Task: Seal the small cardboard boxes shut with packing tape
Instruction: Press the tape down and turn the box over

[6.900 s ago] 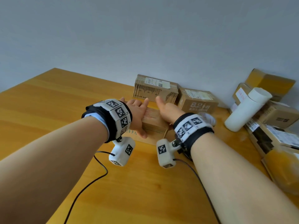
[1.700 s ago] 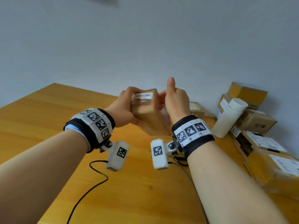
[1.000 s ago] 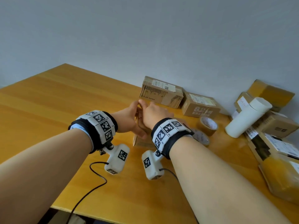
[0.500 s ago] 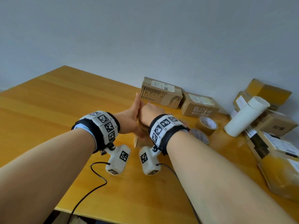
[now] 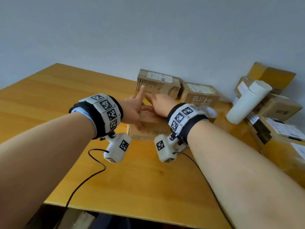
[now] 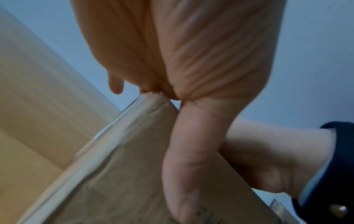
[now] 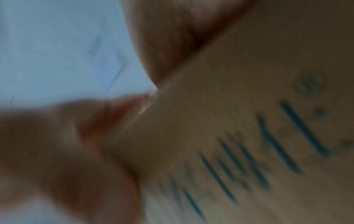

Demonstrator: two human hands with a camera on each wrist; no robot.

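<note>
A small brown cardboard box (image 5: 148, 131) with dark printing lies flat on the wooden table (image 5: 49, 100) between my hands. My left hand (image 5: 132, 108) presses against its left end, with the thumb down the front face and the index finger pointing up. In the left wrist view the palm (image 6: 191, 45) sits on the box's (image 6: 124, 174) taped corner. My right hand (image 5: 160, 104) lies flat on the box's top, fingers stretched forward. The right wrist view is blurred and shows the printed box face (image 7: 249, 121). A tape roll (image 5: 209, 112) lies behind my right wrist, partly hidden.
Two closed boxes (image 5: 158, 83) (image 5: 199, 95) stand against the wall behind my hands. A white paper roll (image 5: 247, 101) leans on a pile of boxes (image 5: 280, 109) at the right. Camera cables trail to the table's front edge (image 5: 115, 210).
The box was held in the air, then stood on end between my hands. Now it lies flat on the table with my right hand on top.
</note>
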